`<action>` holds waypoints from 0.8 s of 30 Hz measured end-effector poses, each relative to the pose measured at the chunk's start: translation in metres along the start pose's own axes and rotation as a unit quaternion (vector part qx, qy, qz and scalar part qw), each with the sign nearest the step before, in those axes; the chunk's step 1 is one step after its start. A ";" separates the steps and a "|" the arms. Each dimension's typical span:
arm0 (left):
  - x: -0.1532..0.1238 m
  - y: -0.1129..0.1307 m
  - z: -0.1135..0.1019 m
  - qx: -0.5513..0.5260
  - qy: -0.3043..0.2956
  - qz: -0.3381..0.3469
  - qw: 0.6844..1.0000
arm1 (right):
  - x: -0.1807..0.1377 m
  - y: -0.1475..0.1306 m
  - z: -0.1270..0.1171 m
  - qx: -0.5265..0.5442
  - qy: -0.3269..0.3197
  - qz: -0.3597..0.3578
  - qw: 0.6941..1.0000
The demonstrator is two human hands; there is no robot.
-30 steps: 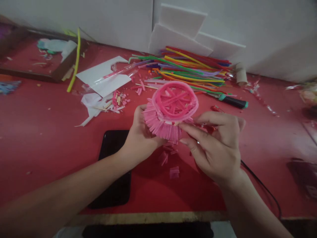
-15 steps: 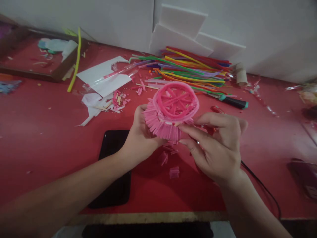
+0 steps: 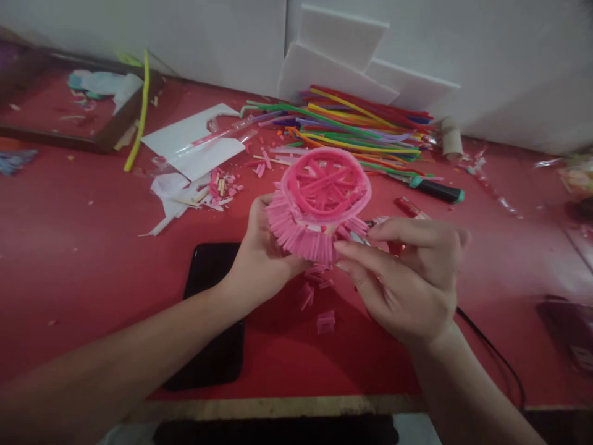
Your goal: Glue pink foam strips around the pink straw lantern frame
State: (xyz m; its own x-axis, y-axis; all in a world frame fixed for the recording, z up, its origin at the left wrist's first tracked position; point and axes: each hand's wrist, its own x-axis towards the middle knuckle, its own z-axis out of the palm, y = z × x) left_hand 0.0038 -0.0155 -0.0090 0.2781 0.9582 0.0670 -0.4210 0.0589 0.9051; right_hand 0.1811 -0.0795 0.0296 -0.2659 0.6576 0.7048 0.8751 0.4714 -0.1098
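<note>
A round pink craft piece [image 3: 327,213] is held up over the table, its ring of fuzzy pipe cleaner crossed by darker pink strands like spokes. Below the ring hangs a fringe of short pink strips [image 3: 306,241], with a pale gap showing at its upper edge. My left hand [image 3: 264,247] grips the piece from the left and underneath, its fingertips hidden behind the fringe. At the fringe's right side, my right hand [image 3: 407,272] is closed in a pinch, thumb and finger close together at the strips. Whatever is between those fingertips is too small to make out.
Loose pink strips [image 3: 325,322] lie below the hands, beside a black phone [image 3: 213,346]. Coloured pipe cleaners [image 3: 361,127] are heaped behind, near a cutter [image 3: 438,190] and a cardboard tube [image 3: 451,139]. White paper [image 3: 194,145] and scraps lie left. A black cable [image 3: 491,349] runs right.
My right hand has shifted slightly right and down, its fingertips moving from the ring's underside to the fringe's outer edge. The craft piece has tilted slightly, still in my left hand.
</note>
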 end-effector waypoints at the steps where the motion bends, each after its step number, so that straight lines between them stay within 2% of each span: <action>1: 0.000 0.000 0.000 0.003 -0.001 0.001 1.000 | 0.001 0.000 0.000 0.000 0.005 0.000 1.000; 14: -0.001 0.001 -0.002 0.041 -0.014 0.002 0.999 | 0.002 -0.002 0.004 -0.007 0.034 0.010 0.999; 24: -0.002 0.002 -0.002 0.051 0.002 0.020 0.999 | 0.003 -0.003 0.000 -0.010 0.010 0.005 1.000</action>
State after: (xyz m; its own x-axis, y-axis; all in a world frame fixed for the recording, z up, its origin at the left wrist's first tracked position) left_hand 0.0007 -0.0164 -0.0082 0.2601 0.9601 0.1024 -0.3418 -0.0076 0.9397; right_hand 0.1771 -0.0786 0.0322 -0.2487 0.6511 0.7171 0.8860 0.4521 -0.1032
